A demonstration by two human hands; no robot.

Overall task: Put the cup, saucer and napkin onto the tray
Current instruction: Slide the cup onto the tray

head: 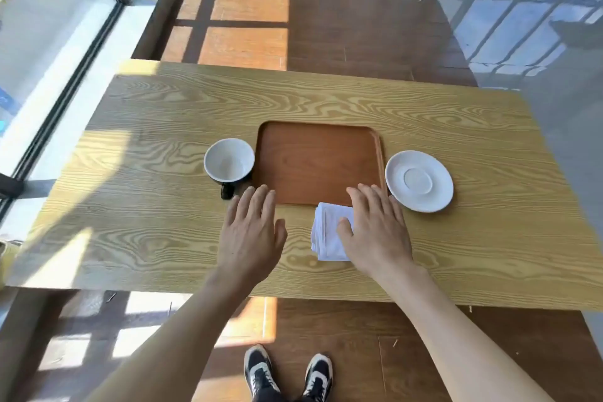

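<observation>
- A light, wavy-grained wooden desk [163,114] stands beside a tall window, and a square reddish-brown wooden tray [313,157] sits at its middle with nothing on it.
- A cup, white inside and dark outside [229,160], stands upright on the desk, touching or just beside the tray's left edge, its dark handle toward the person.
- A round white saucer [419,180] lies flat on the desk just beside the tray's right edge.
- A folded white napkin [328,235] lies on the desk at the tray's near edge.
- The left hand [251,235] hovers palm down, fingers spread and holding nothing, near the cup's handle.
- The right hand [375,228] lies flat over the napkin's right side, fingers extended, thumb on the cloth, not closed around it.
- Black-and-white shoes [288,372] stand on the wooden floor below.
</observation>
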